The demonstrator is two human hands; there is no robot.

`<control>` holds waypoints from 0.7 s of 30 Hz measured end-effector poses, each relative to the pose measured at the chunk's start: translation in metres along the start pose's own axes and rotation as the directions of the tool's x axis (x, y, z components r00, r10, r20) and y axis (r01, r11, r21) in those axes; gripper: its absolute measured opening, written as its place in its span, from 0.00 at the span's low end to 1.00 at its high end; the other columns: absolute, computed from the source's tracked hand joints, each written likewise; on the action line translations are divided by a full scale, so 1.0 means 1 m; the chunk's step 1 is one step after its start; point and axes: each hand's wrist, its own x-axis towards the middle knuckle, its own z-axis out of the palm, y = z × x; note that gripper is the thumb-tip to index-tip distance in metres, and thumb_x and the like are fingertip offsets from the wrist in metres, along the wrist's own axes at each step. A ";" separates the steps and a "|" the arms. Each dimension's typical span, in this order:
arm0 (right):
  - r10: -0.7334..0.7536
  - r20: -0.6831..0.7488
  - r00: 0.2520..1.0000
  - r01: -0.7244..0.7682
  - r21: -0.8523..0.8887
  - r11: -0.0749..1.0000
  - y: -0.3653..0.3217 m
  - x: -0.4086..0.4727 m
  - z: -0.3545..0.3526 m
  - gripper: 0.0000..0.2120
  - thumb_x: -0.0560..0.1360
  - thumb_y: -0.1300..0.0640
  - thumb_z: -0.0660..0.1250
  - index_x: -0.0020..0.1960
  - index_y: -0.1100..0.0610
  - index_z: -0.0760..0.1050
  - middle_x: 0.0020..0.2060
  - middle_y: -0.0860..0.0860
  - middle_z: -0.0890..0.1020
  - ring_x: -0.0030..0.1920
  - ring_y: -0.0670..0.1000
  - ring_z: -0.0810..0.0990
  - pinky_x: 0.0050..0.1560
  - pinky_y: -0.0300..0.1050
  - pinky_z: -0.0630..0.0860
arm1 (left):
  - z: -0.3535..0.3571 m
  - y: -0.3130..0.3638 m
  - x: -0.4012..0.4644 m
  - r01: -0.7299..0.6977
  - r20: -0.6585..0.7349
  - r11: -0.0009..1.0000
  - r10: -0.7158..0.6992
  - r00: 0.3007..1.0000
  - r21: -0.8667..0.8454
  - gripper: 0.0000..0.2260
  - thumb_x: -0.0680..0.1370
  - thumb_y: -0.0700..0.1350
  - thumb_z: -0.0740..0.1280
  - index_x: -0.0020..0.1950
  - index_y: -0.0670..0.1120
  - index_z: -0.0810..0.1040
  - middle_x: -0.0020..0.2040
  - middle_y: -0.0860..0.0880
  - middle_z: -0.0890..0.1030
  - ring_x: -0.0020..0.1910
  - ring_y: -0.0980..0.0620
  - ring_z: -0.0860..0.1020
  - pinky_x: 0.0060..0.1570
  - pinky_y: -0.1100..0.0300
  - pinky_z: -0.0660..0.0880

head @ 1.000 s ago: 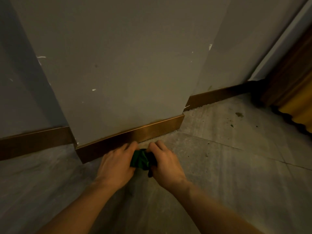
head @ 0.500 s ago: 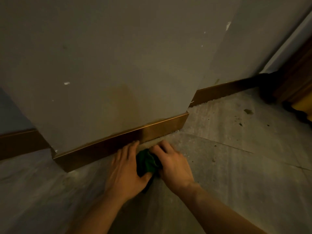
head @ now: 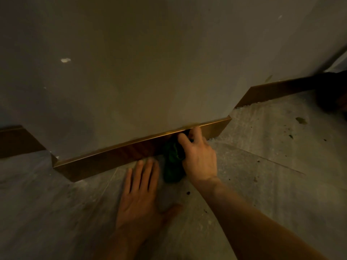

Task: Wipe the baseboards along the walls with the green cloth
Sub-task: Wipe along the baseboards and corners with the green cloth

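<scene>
A shiny brown baseboard [head: 116, 158] runs along the foot of a protruding grey wall section. My right hand [head: 199, 152] grips the green cloth [head: 171, 162] and presses it against the baseboard's right part, fingertips at its top edge. The cloth's lower end hangs down onto the floor. My left hand [head: 142, 194] lies flat on the floor with fingers spread, fingertips just short of the baseboard, left of the cloth. More baseboard [head: 277, 91] continues on the recessed wall to the right, and another stretch [head: 16, 141] at far left.
The grey tiled floor [head: 262, 166] carries dark specks and crumbs of dirt to the right. A dark object [head: 334, 91] sits at the far right by the wall. The grey wall [head: 150, 62] has small white chips.
My left hand has let go of the cloth and now lies flat on the floor. My right hand has lifted the cloth against the baseboard. The view has moved closer to the wall.
</scene>
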 end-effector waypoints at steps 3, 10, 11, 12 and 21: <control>0.246 -0.071 0.967 -0.243 0.053 0.969 0.016 -0.001 0.000 0.21 0.71 0.66 0.69 0.59 0.51 0.68 0.58 0.54 0.67 0.47 0.56 0.77 0.39 0.52 0.82 | 0.003 -0.002 -0.001 -0.015 -0.020 0.999 0.014 1.000 -0.031 0.52 0.70 0.80 0.53 0.80 0.44 0.56 0.81 0.43 0.55 0.80 0.43 0.47 0.74 0.36 0.53; 0.325 -0.076 0.943 -0.315 0.118 0.942 0.039 -0.015 -0.020 0.24 0.67 0.67 0.72 0.56 0.50 0.68 0.56 0.51 0.68 0.44 0.54 0.76 0.39 0.48 0.80 | -0.003 -0.001 0.000 0.034 0.020 0.999 -0.033 0.999 -0.036 0.54 0.67 0.83 0.48 0.81 0.47 0.48 0.82 0.47 0.47 0.79 0.47 0.37 0.76 0.41 0.42; 0.341 -0.044 0.939 -0.329 0.176 0.928 0.041 -0.021 -0.023 0.22 0.68 0.66 0.72 0.55 0.49 0.69 0.55 0.49 0.68 0.46 0.52 0.75 0.40 0.45 0.78 | -0.007 -0.002 0.001 0.044 0.026 0.996 -0.042 0.999 -0.078 0.55 0.65 0.84 0.46 0.81 0.48 0.46 0.82 0.48 0.45 0.78 0.49 0.35 0.76 0.43 0.39; 0.359 -0.008 0.933 -0.346 0.250 0.905 0.042 -0.028 -0.027 0.19 0.69 0.65 0.71 0.53 0.48 0.70 0.53 0.48 0.69 0.47 0.50 0.74 0.41 0.42 0.75 | -0.011 -0.003 0.003 0.056 0.037 0.988 -0.051 0.998 -0.143 0.56 0.63 0.85 0.47 0.81 0.50 0.43 0.82 0.49 0.44 0.78 0.51 0.35 0.76 0.46 0.38; 0.153 0.233 0.960 -0.270 0.641 0.719 0.002 -0.064 -0.079 0.11 0.68 0.58 0.74 0.45 0.49 0.74 0.47 0.47 0.78 0.48 0.46 0.78 0.48 0.51 0.79 | -0.073 0.029 0.015 -0.050 0.048 0.817 0.094 0.994 -0.575 0.44 0.70 0.56 0.78 0.74 0.73 0.52 0.71 0.56 0.73 0.69 0.52 0.71 0.64 0.42 0.74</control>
